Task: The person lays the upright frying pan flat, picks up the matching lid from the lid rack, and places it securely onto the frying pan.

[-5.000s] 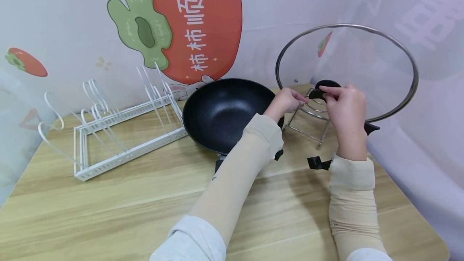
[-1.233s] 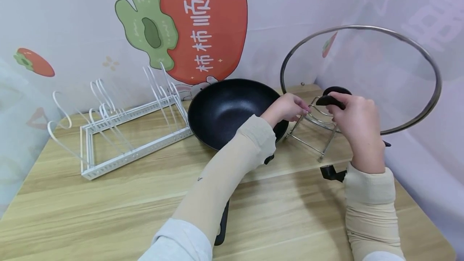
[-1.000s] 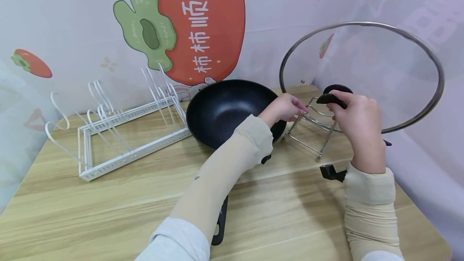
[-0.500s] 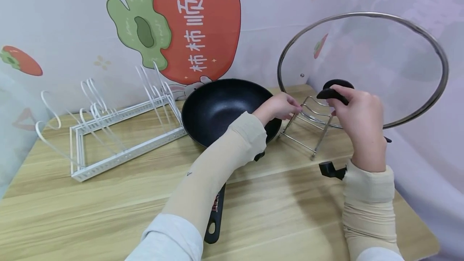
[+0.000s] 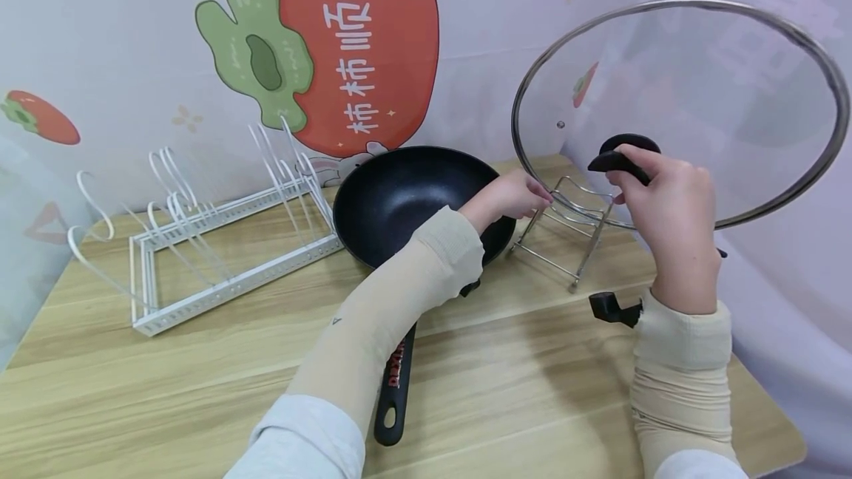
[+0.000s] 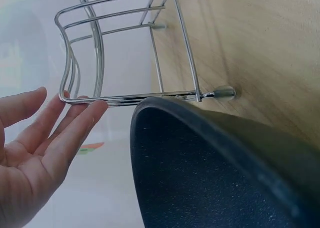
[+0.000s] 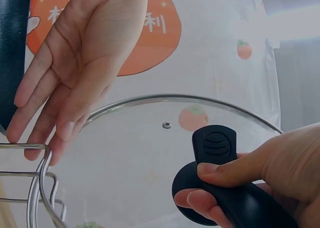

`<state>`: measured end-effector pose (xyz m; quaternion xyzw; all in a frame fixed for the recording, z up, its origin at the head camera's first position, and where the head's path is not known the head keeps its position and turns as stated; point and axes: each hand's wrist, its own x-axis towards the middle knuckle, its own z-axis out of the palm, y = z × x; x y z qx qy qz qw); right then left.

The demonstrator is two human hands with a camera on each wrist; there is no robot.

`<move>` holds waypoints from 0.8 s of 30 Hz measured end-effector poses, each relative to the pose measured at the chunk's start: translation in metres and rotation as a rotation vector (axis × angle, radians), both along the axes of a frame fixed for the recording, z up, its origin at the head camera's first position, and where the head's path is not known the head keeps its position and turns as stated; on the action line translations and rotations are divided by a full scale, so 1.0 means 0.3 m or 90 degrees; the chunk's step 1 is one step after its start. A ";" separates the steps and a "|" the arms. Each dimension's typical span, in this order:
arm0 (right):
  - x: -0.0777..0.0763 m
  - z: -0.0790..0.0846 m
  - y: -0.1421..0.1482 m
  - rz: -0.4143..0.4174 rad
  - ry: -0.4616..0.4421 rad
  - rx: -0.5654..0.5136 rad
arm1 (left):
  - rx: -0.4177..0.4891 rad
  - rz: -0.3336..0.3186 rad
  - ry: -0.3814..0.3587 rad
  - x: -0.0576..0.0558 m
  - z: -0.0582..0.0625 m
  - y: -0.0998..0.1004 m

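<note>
A large round glass pot lid (image 5: 705, 80) with a steel rim is tilted up at the right, a steam hole in its glass. My right hand (image 5: 672, 205) pinches its black knob (image 7: 215, 153) between thumb and fingers. The lid's lower left rim overlaps a small steel wire rack (image 5: 555, 261) in the head view. At that rack, my left hand (image 6: 45, 153) has straight fingers against the upper wires, thumb held apart. Left of the rack, a black wok (image 5: 413, 198) leans with its inside facing me, its long handle (image 5: 393, 398) pointing to the front.
A white rack (image 5: 233, 283) with upright curved wires stands at the left of the wooden table (image 5: 200, 405). A small black part (image 5: 612, 309) shows beside the right wrist. A printed cloth (image 5: 492, 6) hangs behind and at the right.
The lid and my right hand have risen and shifted slightly right from the rack over the last second. My left hand remains at the rack; the wok handle shows more from behind the left sleeve.
</note>
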<state>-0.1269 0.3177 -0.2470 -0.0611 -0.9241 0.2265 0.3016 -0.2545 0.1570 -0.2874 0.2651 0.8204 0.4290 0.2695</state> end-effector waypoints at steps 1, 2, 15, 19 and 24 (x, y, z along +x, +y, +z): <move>0.001 0.001 -0.001 0.001 0.005 0.000 | -0.003 0.003 0.011 0.002 0.000 0.000; 0.003 0.003 -0.003 0.002 0.009 0.000 | -0.004 0.004 0.022 0.004 -0.001 0.000; 0.013 0.039 -0.018 0.020 0.056 -0.005 | 0.009 -0.021 0.081 0.011 0.003 -0.012; 0.016 0.051 -0.020 0.017 0.056 -0.013 | 0.020 -0.004 0.064 0.012 0.002 -0.011; 0.018 0.056 -0.017 0.013 0.060 -0.015 | 0.027 0.002 0.066 0.012 0.005 -0.019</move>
